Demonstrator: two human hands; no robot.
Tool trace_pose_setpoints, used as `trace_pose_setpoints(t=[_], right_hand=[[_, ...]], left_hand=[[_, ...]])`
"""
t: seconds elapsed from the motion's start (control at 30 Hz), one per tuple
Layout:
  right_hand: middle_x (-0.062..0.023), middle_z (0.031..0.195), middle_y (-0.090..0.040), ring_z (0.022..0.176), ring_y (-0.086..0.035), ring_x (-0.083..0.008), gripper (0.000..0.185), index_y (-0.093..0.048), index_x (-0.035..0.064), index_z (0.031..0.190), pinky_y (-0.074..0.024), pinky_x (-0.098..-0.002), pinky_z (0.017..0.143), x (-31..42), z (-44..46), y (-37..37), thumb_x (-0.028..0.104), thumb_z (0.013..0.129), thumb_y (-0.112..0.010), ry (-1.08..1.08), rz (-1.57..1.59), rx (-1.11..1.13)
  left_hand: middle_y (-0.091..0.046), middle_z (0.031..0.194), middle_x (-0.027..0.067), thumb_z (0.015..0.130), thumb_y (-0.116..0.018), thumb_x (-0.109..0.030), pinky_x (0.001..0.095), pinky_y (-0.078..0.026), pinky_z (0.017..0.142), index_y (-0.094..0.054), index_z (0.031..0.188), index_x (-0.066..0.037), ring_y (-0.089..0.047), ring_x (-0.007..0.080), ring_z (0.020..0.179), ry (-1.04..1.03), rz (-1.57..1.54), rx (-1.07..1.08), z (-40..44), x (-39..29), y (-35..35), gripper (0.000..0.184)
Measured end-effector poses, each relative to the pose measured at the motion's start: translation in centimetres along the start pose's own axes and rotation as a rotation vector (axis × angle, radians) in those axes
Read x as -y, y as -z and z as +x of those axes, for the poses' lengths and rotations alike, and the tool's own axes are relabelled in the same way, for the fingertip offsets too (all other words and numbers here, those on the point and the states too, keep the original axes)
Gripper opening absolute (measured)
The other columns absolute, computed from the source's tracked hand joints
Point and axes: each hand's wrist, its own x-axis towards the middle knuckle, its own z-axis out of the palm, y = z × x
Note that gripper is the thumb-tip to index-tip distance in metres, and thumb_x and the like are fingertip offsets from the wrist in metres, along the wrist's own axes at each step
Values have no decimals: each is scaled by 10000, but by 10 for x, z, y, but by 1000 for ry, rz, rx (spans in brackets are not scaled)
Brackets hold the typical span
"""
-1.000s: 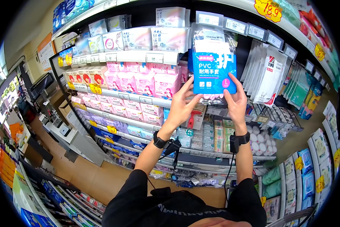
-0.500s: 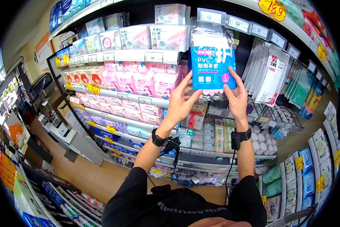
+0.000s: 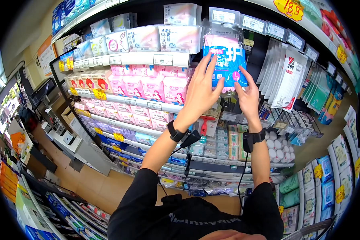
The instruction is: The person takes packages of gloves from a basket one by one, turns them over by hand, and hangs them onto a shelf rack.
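Okay, from the head view, we've got both bare hands up at a blue glove packet [image 3: 233, 60] marked PVC, with a pink L near its lower right corner. It's pretty much upright, just below a row of price tags [image 3: 224, 16]. Our left hand [image 3: 202, 91] is open, fingers long and slightly spread over the left part of the packet's front, with the thumb out toward its lower middle. Our right hand [image 3: 249, 100] is at the lower right corner: index fingertip by the right edge, thumb tip at the bottom edge, the two apart. The other fingers are bent, and we can't tell if they're actually gripping anything behind. White ABC packs [image 3: 180, 39] sit on the shelf left of the packet, white hanging packets [image 3: 288, 78] are off to the right, and a red-handled tool [image 3: 204, 125] hangs lower down, between our forearms.
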Motion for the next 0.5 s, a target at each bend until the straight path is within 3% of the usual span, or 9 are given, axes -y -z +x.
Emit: trace_pose_setpoints(t=[0.3,0.5], right_hand=[[-168,1327,-576,1176,-594,-263,514,-529,39,1413,-534,-322,863,-13,16,-9,5,909,-628,31,-378,-121],[-192,1349,-556,1172,-602,-308,565,-496,19,1431,-522,-312,894,-32,31,-15,10,883,-635,40,-477,-120]], left_hand=[[-364,1518,329,915,-661,-257,489,-343,1152,-413,1456,62,-369,482,1400,-19,206,25,34,31,-34,675],[-362,1520,329,899,-671,-247,493,-352,1150,-411,1457,56,-371,491,1393,28,194,66,43,63,-53,686]])
